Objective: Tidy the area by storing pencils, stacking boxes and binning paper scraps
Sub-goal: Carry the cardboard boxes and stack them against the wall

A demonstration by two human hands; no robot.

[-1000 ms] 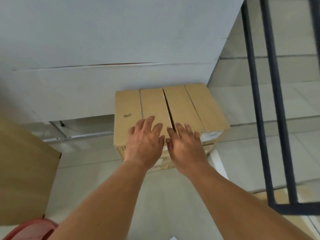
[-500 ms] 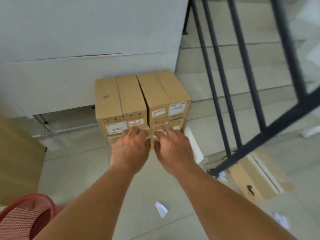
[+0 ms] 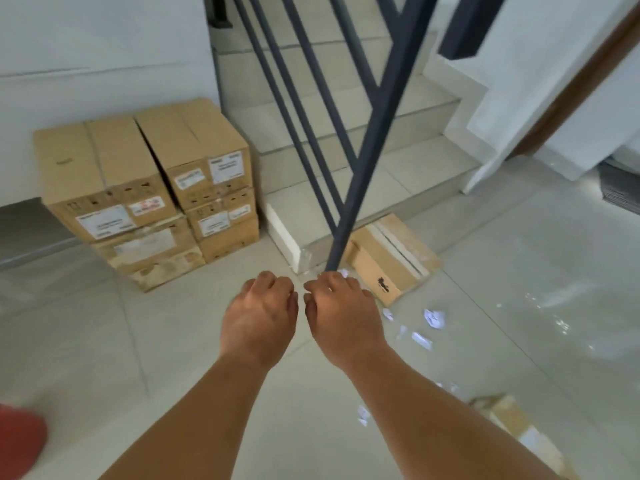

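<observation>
A stack of brown cardboard boxes [image 3: 145, 174] stands against the wall at the left, two layers high with white labels on the front. My left hand [image 3: 261, 317] and my right hand [image 3: 341, 317] hover side by side over the floor, well in front of the stack, fingers loosely curled and holding nothing. A flat cardboard box [image 3: 388, 261] lies on the floor by the stair foot, just beyond my right hand. White paper scraps [image 3: 434, 318] lie scattered on the tiles to the right, with another scrap [image 3: 363, 414] nearer to me.
A dark metal stair railing [image 3: 367, 161] slants down to the floor just above my hands. Tiled steps [image 3: 398, 133] rise behind it. A red basket [image 3: 17, 438] shows at the bottom left edge. Another cardboard piece [image 3: 519, 424] lies at the bottom right.
My hands have come off the box stack and drawn back toward me. The view has swung right, so the stack now sits at the left and the paper scraps show.
</observation>
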